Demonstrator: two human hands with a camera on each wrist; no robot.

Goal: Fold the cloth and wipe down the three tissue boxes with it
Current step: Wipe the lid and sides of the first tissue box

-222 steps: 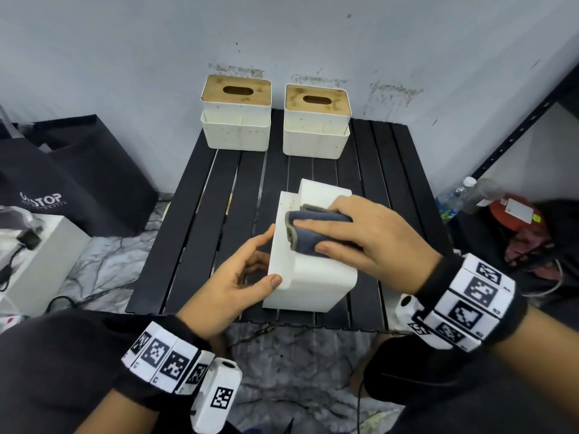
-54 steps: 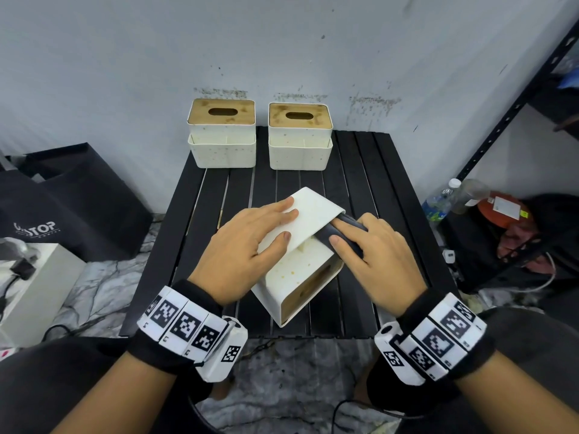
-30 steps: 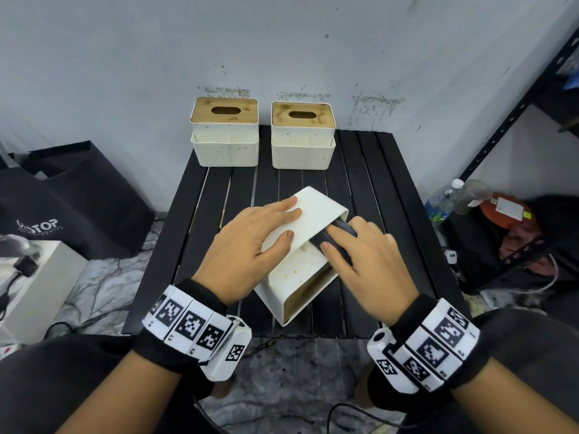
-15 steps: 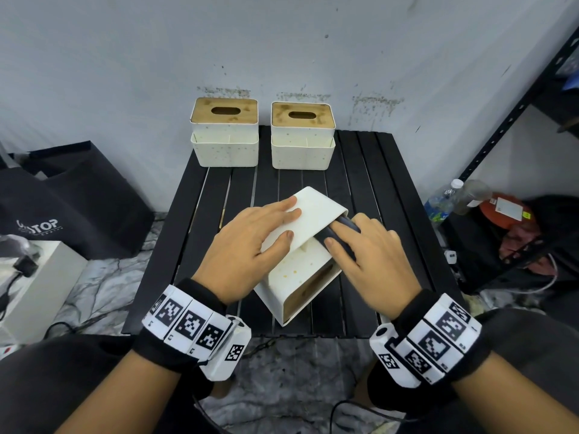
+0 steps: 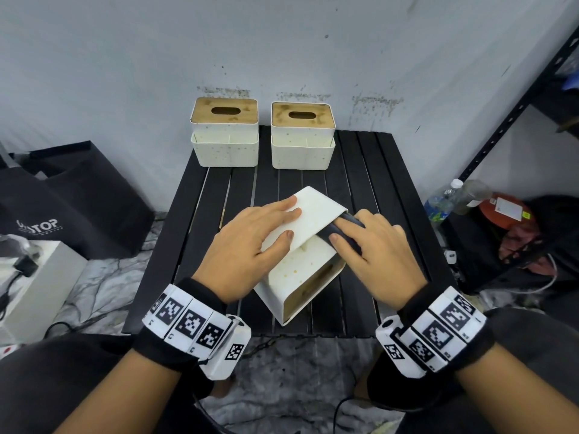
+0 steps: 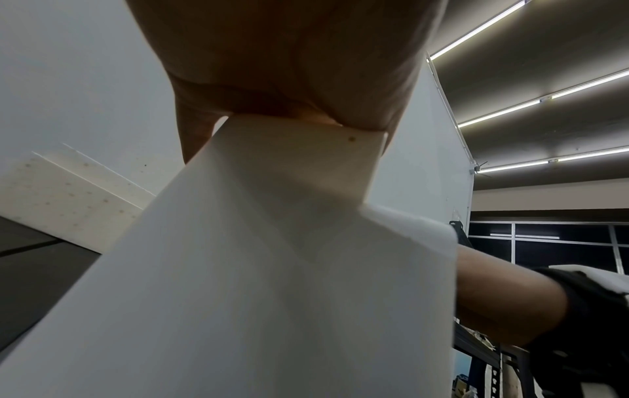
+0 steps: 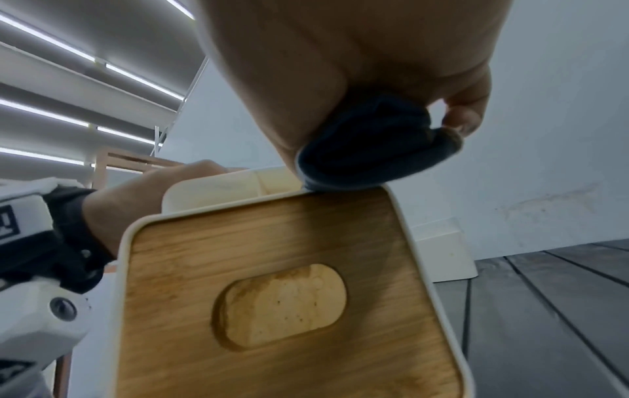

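1. My right wrist view shows what the head view hides – the tipped tissue box [image 7: 289,296] turns its wooden lid with the oval slot toward my right wrist.
2. My left hand [image 5: 247,249] lies flat on the box's upturned white face, fingers straight, gripping nothing.
3. My right hand [image 5: 372,255] has its grip curled on the folded dark cloth [image 7: 371,145] – pressed to the box's side beside the lid rim.
4. Behind this box, two more tissue boxes [image 5: 224,133] stand at the bench [image 5: 376,170] back edge.
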